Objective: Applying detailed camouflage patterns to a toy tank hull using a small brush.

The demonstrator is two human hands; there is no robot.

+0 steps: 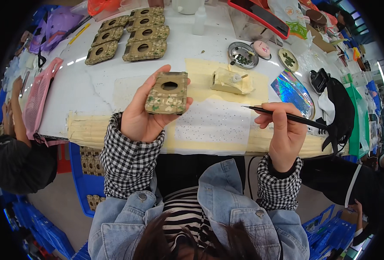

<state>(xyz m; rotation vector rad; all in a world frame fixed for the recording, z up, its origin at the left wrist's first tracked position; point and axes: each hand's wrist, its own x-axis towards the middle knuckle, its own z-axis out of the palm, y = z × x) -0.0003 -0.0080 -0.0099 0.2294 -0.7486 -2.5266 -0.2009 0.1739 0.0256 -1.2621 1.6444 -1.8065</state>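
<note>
My left hand [135, 104] holds a camouflage-painted toy tank hull [164, 99] with a round hole in its top. The hull is tilted up above the near part of the table. In my right hand [286, 134] are slim black tweezers [302, 119], pinched between thumb and fingers with the fine tip pointing left, apart from the hull. Whether the tip grips anything is too small to tell. Between my hands lies a white sheet [213, 134] dotted with tiny dark specks. Beyond it sits a cream tape-covered block [229, 86] with a small whitish nozzle-like piece on top.
Several matching hulls [146, 50] stand in rows at the back left. A round metal tin [243, 55] and a small dish [288, 60] hold dark green bits. A red-cased phone [261, 17] leans behind. A pink basket [42, 95] lies left; co-workers sit on both sides.
</note>
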